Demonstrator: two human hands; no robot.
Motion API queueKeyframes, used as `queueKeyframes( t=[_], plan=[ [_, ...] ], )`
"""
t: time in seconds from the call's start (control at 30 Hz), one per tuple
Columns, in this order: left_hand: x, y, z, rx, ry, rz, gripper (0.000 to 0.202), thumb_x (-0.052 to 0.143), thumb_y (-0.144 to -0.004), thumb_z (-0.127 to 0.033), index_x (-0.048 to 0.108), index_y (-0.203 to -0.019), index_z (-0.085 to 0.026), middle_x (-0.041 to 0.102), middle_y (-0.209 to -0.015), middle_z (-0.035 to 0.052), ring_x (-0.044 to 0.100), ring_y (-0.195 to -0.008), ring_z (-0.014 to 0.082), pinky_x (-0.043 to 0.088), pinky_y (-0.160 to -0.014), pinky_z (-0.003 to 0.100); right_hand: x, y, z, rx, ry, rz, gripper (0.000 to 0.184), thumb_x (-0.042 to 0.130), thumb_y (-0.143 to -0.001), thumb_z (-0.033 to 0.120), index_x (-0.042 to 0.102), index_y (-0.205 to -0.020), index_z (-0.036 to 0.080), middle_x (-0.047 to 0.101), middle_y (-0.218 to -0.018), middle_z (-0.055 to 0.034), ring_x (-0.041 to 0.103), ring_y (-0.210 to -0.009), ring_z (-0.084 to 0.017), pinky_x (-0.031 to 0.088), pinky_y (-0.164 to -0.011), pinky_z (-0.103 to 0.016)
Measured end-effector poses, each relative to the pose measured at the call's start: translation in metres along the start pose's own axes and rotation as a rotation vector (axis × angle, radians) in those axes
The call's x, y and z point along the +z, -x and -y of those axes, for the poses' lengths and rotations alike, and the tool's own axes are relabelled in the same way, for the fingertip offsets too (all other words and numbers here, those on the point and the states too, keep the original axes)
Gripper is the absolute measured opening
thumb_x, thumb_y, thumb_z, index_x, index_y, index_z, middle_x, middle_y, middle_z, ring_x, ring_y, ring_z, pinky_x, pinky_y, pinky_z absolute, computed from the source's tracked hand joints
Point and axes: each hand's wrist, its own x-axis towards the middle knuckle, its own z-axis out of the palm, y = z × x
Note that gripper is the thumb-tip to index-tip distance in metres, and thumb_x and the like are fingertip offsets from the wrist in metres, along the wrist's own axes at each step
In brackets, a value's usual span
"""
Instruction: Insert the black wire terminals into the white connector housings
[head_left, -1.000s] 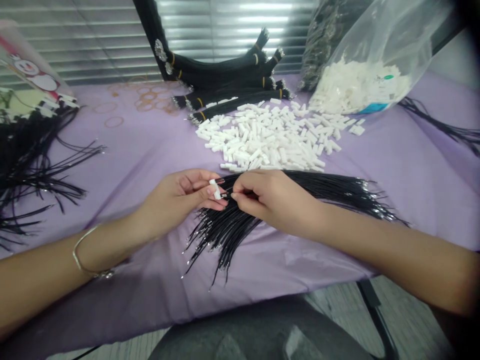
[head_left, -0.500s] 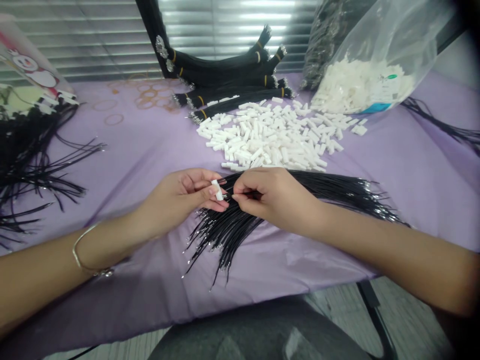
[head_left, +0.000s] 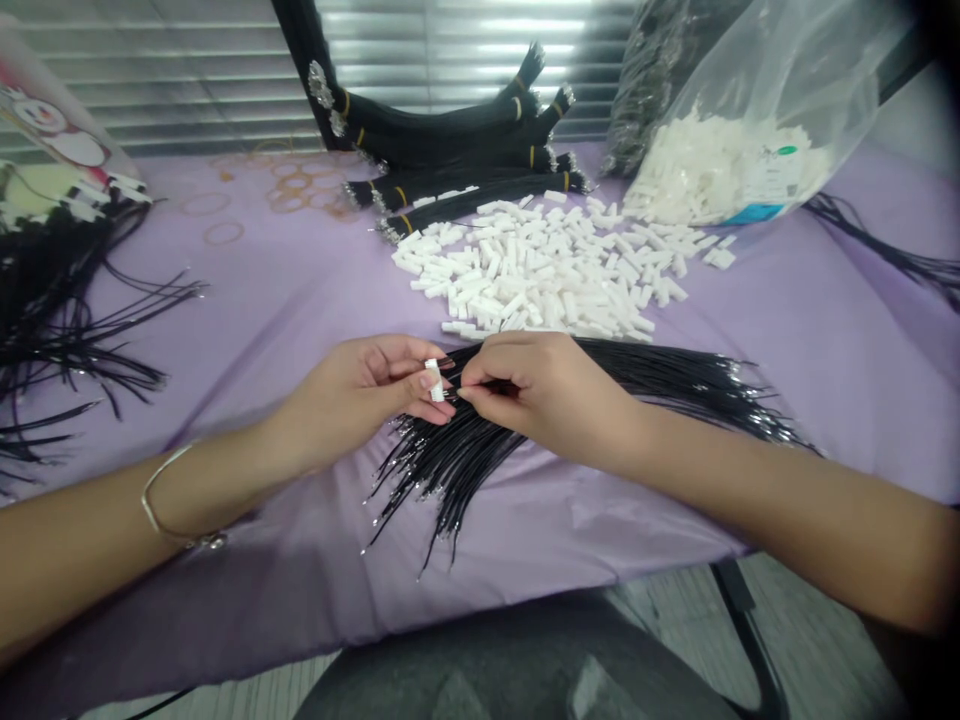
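Between thumb and fingers, my left hand (head_left: 375,382) pinches a small white connector housing (head_left: 435,381), held upright. My right hand (head_left: 536,385) is closed in a pinch on a thin black wire, its metal tip at the right side of the housing; whether the tip is inside cannot be made out. Under both hands lies a loose bundle of black wires (head_left: 480,470) with shiny metal ends. A heap of white connector housings (head_left: 555,270) spreads just behind my right hand.
Banded bundles of black wire (head_left: 450,130) lie at the back. A clear bag of white parts (head_left: 720,170) stands back right. Rubber bands (head_left: 296,188) lie back left. Wires with white connectors (head_left: 60,290) hang together at the left. The purple cloth's front edge (head_left: 465,625) is near me.
My right hand has come slightly left with the wire, closer to the housing. My left hand still holds the housing, turned a little. The view has shifted slightly.
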Motion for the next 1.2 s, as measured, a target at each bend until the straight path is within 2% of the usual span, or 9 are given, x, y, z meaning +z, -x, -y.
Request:
queueKeyframes(
  t=[0.17, 0.53, 0.63, 0.7, 0.8, 0.87, 1.0, 1.2],
  plan=[
    [0.001, 0.000, 0.000, 0.021, 0.007, -0.020, 0.017, 0.065, -0.080, -0.022, 0.062, -0.094, -0.013, 0.070, -0.078, 0.0015, 0.069, -0.069, 0.0130, 0.058, -0.069, 0.019, 0.005, -0.002, 0.002, 0.002, -0.003, 0.022, 0.014, 0.056, -0.080, 0.011, 0.063, -0.068, 0.010, 0.059, -0.067, -0.0021, 0.051, -0.063, -0.009, 0.036, -0.061, -0.020],
    [0.005, 0.000, -0.002, -0.009, 0.025, -0.040, 0.013, 0.065, -0.078, -0.019, 0.062, -0.087, -0.011, 0.068, -0.074, 0.0010, 0.068, -0.066, 0.0124, 0.057, -0.068, 0.020, 0.011, -0.001, 0.002, 0.069, -0.062, -0.018, 0.012, 0.055, -0.080, 0.011, 0.060, -0.068, 0.012, 0.059, -0.068, -0.0007, 0.052, -0.063, -0.009, 0.037, -0.061, -0.020],
    [0.004, 0.000, -0.003, -0.023, 0.049, -0.024, 0.015, 0.066, -0.077, -0.021, 0.063, -0.088, -0.011, 0.068, -0.075, 0.0017, 0.068, -0.067, 0.0129, 0.057, -0.069, 0.022, 0.008, 0.000, 0.001, 0.031, 0.008, 0.029, 0.012, 0.053, -0.082, 0.012, 0.059, -0.072, 0.013, 0.059, -0.071, -0.0021, 0.052, -0.066, -0.011, 0.039, -0.063, -0.022],
    [0.003, 0.000, -0.004, -0.016, 0.090, -0.024, 0.016, 0.067, -0.077, -0.021, 0.063, -0.090, -0.012, 0.067, -0.076, 0.0017, 0.067, -0.068, 0.0123, 0.056, -0.069, 0.021, 0.004, 0.002, 0.003, -0.025, 0.101, 0.028, 0.013, 0.050, -0.085, 0.015, 0.061, -0.077, 0.012, 0.060, -0.079, -0.0066, 0.054, -0.074, -0.015, 0.042, -0.068, -0.026],
    [0.001, -0.001, -0.005, -0.020, 0.177, -0.046, 0.014, 0.064, -0.079, -0.019, 0.064, -0.091, -0.012, 0.067, -0.076, 0.0020, 0.065, -0.068, 0.0103, 0.055, -0.069, 0.019, 0.001, 0.004, 0.007, -0.127, 0.208, -0.091, 0.016, 0.047, -0.087, 0.017, 0.062, -0.086, 0.009, 0.056, -0.095, -0.0144, 0.052, -0.088, -0.020, 0.044, -0.077, -0.032],
    [0.001, -0.002, -0.005, -0.028, 0.237, -0.059, 0.011, 0.061, -0.081, -0.017, 0.063, -0.091, -0.011, 0.066, -0.078, 0.0030, 0.064, -0.069, 0.0103, 0.054, -0.069, 0.019, 0.001, 0.005, 0.010, -0.176, 0.194, -0.125, 0.017, 0.046, -0.087, 0.016, 0.062, -0.086, 0.009, 0.054, -0.095, -0.0142, 0.051, -0.087, -0.019, 0.044, -0.076, -0.031],
    [0.001, -0.002, -0.005, -0.003, 0.314, -0.078, 0.010, 0.061, -0.081, -0.014, 0.064, -0.090, -0.011, 0.065, -0.078, 0.0032, 0.063, -0.069, 0.0108, 0.054, -0.069, 0.021, 0.005, 0.004, 0.010, -0.266, 0.145, 0.052, 0.023, 0.044, -0.089, 0.017, 0.062, -0.078, 0.010, 0.056, -0.085, -0.0108, 0.050, -0.078, -0.016, 0.044, -0.071, -0.028],
    [0.001, -0.002, -0.003, 0.005, 0.332, -0.070, 0.009, 0.061, -0.081, -0.013, 0.064, -0.089, -0.010, 0.063, -0.073, 0.0014, 0.061, -0.066, 0.0092, 0.053, -0.067, 0.020, 0.004, 0.002, 0.007, -0.315, 0.040, 0.240, 0.018, 0.047, -0.088, 0.017, 0.063, -0.082, 0.012, 0.056, -0.088, -0.0092, 0.050, -0.081, -0.016, 0.042, -0.078, -0.030]
  ],
)
